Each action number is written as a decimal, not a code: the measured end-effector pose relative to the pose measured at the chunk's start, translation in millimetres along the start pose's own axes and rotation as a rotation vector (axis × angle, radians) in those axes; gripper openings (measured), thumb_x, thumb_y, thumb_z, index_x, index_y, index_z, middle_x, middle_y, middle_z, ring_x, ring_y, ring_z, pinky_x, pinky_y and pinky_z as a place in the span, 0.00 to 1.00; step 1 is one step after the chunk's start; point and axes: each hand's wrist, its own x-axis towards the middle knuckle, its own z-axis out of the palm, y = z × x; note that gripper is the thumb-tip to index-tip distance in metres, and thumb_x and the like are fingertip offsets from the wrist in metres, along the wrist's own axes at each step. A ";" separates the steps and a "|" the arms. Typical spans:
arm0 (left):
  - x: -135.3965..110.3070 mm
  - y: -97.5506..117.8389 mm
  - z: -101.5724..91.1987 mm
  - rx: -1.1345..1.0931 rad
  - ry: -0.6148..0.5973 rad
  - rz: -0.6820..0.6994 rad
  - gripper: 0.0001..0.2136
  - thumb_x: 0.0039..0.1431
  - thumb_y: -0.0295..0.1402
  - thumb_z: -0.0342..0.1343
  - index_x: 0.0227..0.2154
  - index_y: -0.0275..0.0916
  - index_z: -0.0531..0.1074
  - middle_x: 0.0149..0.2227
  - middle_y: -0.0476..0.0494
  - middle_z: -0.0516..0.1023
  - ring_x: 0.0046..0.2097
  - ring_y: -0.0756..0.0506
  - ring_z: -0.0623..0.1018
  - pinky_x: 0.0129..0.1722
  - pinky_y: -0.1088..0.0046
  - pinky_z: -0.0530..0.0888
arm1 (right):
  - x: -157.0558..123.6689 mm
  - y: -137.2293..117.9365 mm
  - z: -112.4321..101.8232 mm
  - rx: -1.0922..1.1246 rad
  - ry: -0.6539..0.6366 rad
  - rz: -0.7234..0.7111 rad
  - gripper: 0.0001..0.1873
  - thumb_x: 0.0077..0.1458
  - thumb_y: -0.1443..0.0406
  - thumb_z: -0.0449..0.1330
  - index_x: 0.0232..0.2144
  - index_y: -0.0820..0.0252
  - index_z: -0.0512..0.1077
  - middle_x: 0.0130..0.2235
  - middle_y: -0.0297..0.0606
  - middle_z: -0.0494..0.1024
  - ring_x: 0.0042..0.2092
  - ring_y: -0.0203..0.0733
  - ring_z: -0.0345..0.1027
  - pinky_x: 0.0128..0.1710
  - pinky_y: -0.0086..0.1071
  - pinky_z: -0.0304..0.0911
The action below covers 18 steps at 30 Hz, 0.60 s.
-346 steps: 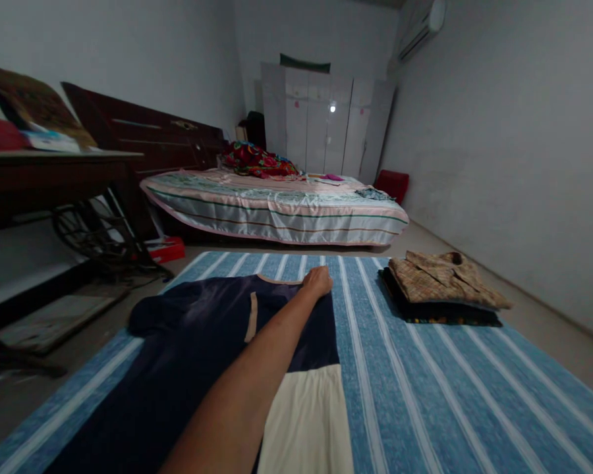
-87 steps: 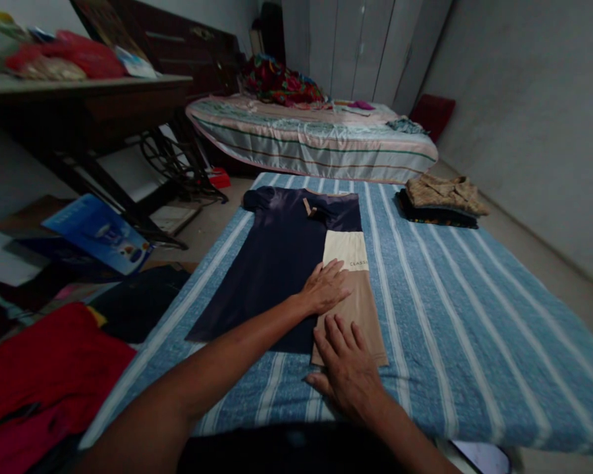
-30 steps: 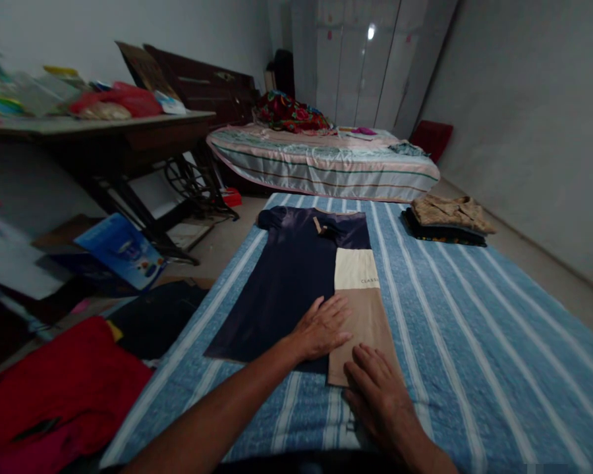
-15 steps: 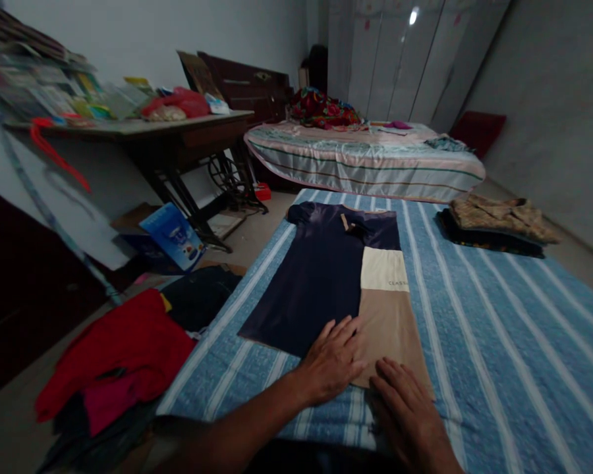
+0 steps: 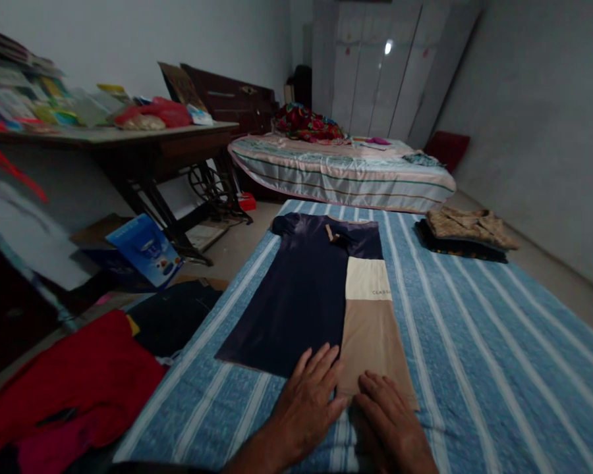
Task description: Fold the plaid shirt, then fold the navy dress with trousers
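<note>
Resting both hands at the near hem of a navy-and-tan garment (image 5: 301, 296).

Slightly parted, the left hand (image 5: 306, 398)'s fingers lie over the navy edge, thumb reaching the near corner of the tan panel (image 5: 373, 336); the right hand (image 5: 390, 421)'s fingers sit close together on that panel, and whether its thumb pinches the cloth I cannot tell. Three seconds ago the left hand lay farther up, just below the cream band (image 5: 366, 278); now it is at the near edge. The garment remains spread on the blue striped sheet (image 5: 499, 368), its tan panel at right, and the folded pile (image 5: 467, 227) keeps its place at far right.
</note>
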 end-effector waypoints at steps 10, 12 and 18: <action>-0.4 -17.3 15.8 0.134 0.057 0.081 0.24 0.56 0.36 0.54 0.56 0.40 0.62 0.60 0.40 0.63 0.60 0.39 0.64 0.56 0.55 0.65 | 46.3 29.9 -3.0 -0.020 -0.065 -0.014 0.20 0.55 0.65 0.54 0.51 0.54 0.65 0.53 0.42 0.71 0.56 0.46 0.62 0.55 0.40 0.59; -1.5 -22.8 21.3 0.158 0.091 0.113 0.25 0.55 0.36 0.54 0.57 0.41 0.61 0.60 0.40 0.63 0.59 0.40 0.64 0.56 0.58 0.66 | 64.0 38.0 -4.1 -0.026 -0.066 0.020 0.21 0.54 0.65 0.54 0.52 0.56 0.65 0.54 0.44 0.70 0.56 0.48 0.61 0.55 0.42 0.59; -0.7 -45.3 40.2 0.233 0.256 0.237 0.26 0.58 0.43 0.51 0.59 0.44 0.57 0.55 0.43 0.70 0.55 0.42 0.70 0.52 0.66 0.70 | 129.3 69.7 4.1 -0.092 -0.062 0.129 0.16 0.55 0.65 0.54 0.46 0.58 0.70 0.52 0.47 0.71 0.54 0.49 0.63 0.52 0.44 0.61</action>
